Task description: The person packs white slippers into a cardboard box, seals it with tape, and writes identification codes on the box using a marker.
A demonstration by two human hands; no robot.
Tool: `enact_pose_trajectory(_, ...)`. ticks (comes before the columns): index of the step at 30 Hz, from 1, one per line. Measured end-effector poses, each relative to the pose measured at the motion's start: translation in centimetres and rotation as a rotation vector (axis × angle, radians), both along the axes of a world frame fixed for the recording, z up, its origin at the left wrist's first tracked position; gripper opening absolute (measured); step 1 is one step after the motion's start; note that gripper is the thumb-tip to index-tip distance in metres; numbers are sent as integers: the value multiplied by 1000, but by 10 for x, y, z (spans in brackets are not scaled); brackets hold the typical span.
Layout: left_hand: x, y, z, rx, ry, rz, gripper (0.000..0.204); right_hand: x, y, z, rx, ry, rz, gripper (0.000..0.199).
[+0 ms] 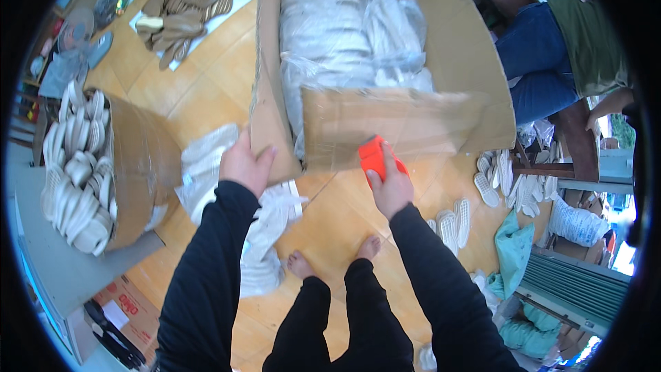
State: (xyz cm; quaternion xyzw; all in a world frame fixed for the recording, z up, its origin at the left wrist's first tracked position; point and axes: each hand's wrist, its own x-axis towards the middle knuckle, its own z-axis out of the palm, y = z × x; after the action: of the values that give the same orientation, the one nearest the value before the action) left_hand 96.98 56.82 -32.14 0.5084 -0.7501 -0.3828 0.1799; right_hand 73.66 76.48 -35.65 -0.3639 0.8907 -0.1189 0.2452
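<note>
A large open cardboard box (458, 3) stands in front of me, packed with white shoe-like items in clear plastic bags (323, 34). My left hand (246, 164) grips its left flap near the front corner, the thumb on the near face. In my right hand (394, 189) is an orange-red hand tool (374, 156); its exact kind is hard to make out. The tool is just in front of the box's front flap (385, 120), whose right part is blurred; I cannot tell whether they touch.
At left, a cardboard carton (141, 165) is heaped with white slippers (79, 165). Bagged white footwear (265, 255) lies by my feet. Brown slippers (186, 14) rest on a white sheet. Loose white slippers (463, 224) lie at right. Another person (544, 48) is at the upper right.
</note>
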Motion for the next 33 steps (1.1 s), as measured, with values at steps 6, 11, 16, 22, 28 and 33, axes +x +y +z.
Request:
enact_pose_trajectory(6, -6, 10, -2, -70, 98, 7, 37, -41, -79, -26, 144, -64, 56, 71)
enact_pose_trajectory(11, -62, 35, 19, 202, -262, -31, 38, -67, -95, -55, 188, -232, 112, 68)
enact_pose_trajectory(16, -109, 54, 39, -17, -50, -42, 59, -106, -88, -63, 26, -552, 162, 66)
enact_pose_trajectory(22, -86, -13, 65, -4, -256, 340, 65, -156, 8, -29, -192, -922, -19, 66)
enact_pose_trajectory(28, -180, -154, 74, -541, -580, 48, 78, -224, -14, 25, -106, -1140, -283, 71)
enact_pose_trajectory(33, -232, -216, 65, -372, -1167, -96, 86, -293, -118, 87, -412, -530, 96, 73)
